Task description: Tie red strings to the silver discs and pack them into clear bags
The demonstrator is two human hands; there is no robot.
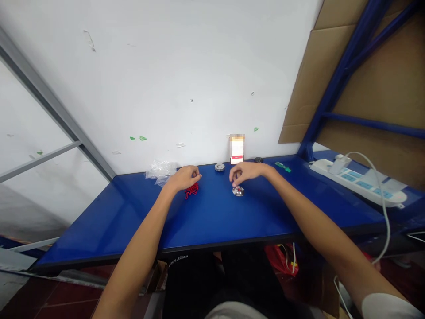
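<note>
On the blue table, my left hand (184,177) is beside and partly over a small pile of red and black pieces (191,192), too small to name. Its fingers are curled in, and whatever they hold, if anything, is hidden. My right hand (246,172) reaches over a shiny round metal dish (238,191). Thumb and fingertips come together just above the dish's near-left rim, and I cannot make out what is between them. A bit of red shows inside the dish. Behind, between the hands, lies a round silver metal piece (219,167).
A phone (237,149) with a lit screen leans on the white wall. Clear plastic bags (161,171) lie at the back left. To the right are a small dark round item (258,160), a green-handled tool (283,166) and a white power strip (358,182) with a cable.
</note>
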